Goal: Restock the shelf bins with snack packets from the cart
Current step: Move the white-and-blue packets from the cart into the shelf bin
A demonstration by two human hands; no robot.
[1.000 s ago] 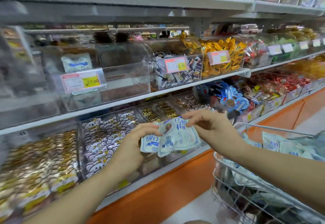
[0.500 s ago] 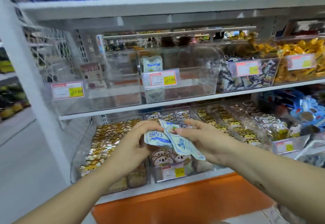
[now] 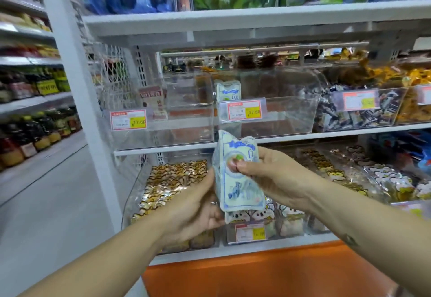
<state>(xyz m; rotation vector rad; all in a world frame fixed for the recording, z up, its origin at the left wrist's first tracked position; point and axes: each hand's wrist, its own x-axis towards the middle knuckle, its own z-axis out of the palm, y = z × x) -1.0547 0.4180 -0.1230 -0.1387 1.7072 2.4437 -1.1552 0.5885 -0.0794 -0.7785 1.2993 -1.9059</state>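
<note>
Pale blue: gripping the packets (image 3: 238, 180) upright, left hand (image 3: 198, 205) curled behind at seven o'clock, right hand (image 3: 268, 175) pinching the front at three; probably best lifting to the clear bin (image 3: 268, 119) at twelve o'clock, clearing its front lip

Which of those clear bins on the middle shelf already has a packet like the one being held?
The near-empty bin straight above the held packet: one matching white-and-blue packet stands at its back left. The bin to its right holds dark wrapped sweets.
</note>
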